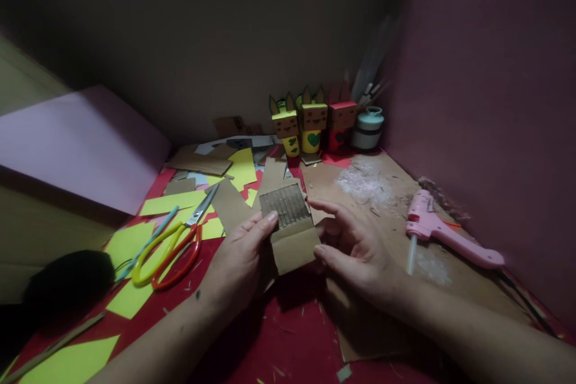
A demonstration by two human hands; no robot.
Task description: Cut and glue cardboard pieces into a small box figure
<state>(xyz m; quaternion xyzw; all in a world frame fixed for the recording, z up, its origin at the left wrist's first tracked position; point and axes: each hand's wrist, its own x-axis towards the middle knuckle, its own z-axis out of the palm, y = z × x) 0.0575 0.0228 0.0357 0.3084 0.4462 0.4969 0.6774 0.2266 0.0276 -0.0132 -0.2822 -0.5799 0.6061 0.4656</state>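
Between my hands is a small piece of folded cardboard (294,246), with a ribbed upper part and a smooth flap below. My left hand (245,258) grips its left side, the thumb resting on the ribbed face. At the right edge, my right hand (355,252) has its thumb on the flap's corner and its index finger by the upper corner; the other fingers are partly hidden behind. Left of my hands lie scissors (180,246) with yellow and red handles, blades apart, over yellow paper scraps (130,243). A thin blue stick-like tool (150,243) lies beside them.
Several cardboard-headed figures (311,126) with pointed ears stand at the back, beside a light-blue jar (369,129). A pink glue gun (450,231) lies at the right on a cardboard sheet (387,210). Cardboard offcuts (200,162) cover the back left. A red surface (288,336) lies beneath.
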